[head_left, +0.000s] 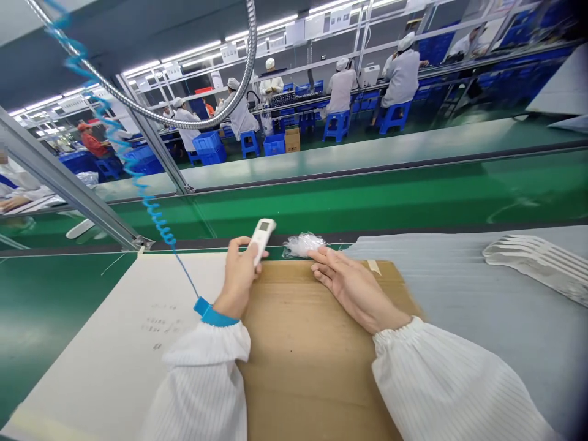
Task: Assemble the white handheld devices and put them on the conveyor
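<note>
My left hand [239, 272] is closed around a white handheld device [263, 237] with a small dark screen, tilted up over the far edge of the cardboard sheet [316, 349]. A blue wrist strap [215, 312] circles my left wrist, and a coiled blue cord [154, 211] runs up from it. My right hand [345, 282] has its fingers stretched out, with nothing seen in its grasp. Its fingertips reach a crumpled clear plastic bag [304, 244] at the back of the cardboard; I cannot tell if they press on it.
White paper with faint writing [114, 343] lies at left. At right, white curved strips [537, 260] rest on a grey foam sheet [463, 306]. A green conveyor belt [321, 202] runs behind, with another white device [79, 228] at left. A metal hose [184, 122] hangs overhead; several people sit beyond.
</note>
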### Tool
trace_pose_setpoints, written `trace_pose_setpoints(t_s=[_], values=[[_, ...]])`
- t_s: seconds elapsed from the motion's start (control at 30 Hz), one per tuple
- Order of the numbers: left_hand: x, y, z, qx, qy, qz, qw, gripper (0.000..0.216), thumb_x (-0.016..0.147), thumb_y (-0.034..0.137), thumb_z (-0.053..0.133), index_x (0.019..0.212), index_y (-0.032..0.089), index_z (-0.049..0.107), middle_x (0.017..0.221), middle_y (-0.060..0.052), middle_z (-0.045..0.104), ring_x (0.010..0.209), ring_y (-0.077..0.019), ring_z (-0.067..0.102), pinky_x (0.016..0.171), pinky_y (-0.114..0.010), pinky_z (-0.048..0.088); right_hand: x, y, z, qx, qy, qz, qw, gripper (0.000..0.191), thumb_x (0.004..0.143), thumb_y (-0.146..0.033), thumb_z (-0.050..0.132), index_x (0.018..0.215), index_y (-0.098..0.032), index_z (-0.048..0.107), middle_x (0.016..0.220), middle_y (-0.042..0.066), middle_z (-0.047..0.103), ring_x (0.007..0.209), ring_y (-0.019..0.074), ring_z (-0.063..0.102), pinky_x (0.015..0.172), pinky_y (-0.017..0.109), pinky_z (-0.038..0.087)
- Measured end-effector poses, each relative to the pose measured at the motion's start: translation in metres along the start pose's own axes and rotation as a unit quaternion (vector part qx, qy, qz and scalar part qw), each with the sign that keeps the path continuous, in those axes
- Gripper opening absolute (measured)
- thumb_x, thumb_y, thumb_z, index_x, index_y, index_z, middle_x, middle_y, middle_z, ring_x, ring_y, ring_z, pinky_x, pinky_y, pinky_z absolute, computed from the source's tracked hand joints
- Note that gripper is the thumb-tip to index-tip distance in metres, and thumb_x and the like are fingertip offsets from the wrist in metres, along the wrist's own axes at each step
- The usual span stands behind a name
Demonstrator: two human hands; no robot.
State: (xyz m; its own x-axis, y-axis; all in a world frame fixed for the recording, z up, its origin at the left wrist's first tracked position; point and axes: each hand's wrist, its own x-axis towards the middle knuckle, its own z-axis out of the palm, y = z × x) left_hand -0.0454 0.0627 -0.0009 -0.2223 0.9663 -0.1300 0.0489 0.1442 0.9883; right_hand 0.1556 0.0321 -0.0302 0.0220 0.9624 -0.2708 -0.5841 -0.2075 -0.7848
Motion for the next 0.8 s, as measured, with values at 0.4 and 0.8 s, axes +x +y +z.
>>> trace_pose_setpoints(t_s=[0.4, 0.8], values=[[0.118, 0.043, -0.021, 0.404, 0.155, 0.041, 0.9, 0.025, 0.076, 0.008, 0.065, 0.101, 0.012, 0.066, 0.121, -0.023, 0.066, 0.122, -0.0408, 0.059, 0.102, -0.056, 0.04, 0.001, 0.001, 0.0, 0.031, -0.043, 0.007, 0.999, 0.023, 0.085, -0.03, 0.08, 0.105, -0.02, 0.074, 0.128, 0.011, 0.073, 0.093, 0.0187, 0.073, 0.09, 0.031, 0.061], [0.022, -0.006, 0.02, 0.407, 0.063, 0.127, 0.902, 0.025, 0.093, 0.026, 0.058, 0.117, 0.017, 0.063, 0.126, -0.013, 0.066, 0.118, -0.025, 0.063, 0.102, -0.038, 0.047, -0.003, -0.007, 0.004, 0.023, -0.026, 0.028, 0.999, 0.019, 0.077, -0.012, 0.08, 0.092, -0.019, 0.073, 0.11, 0.006, 0.074, 0.083, 0.0125, 0.068, 0.086, 0.027, 0.057]])
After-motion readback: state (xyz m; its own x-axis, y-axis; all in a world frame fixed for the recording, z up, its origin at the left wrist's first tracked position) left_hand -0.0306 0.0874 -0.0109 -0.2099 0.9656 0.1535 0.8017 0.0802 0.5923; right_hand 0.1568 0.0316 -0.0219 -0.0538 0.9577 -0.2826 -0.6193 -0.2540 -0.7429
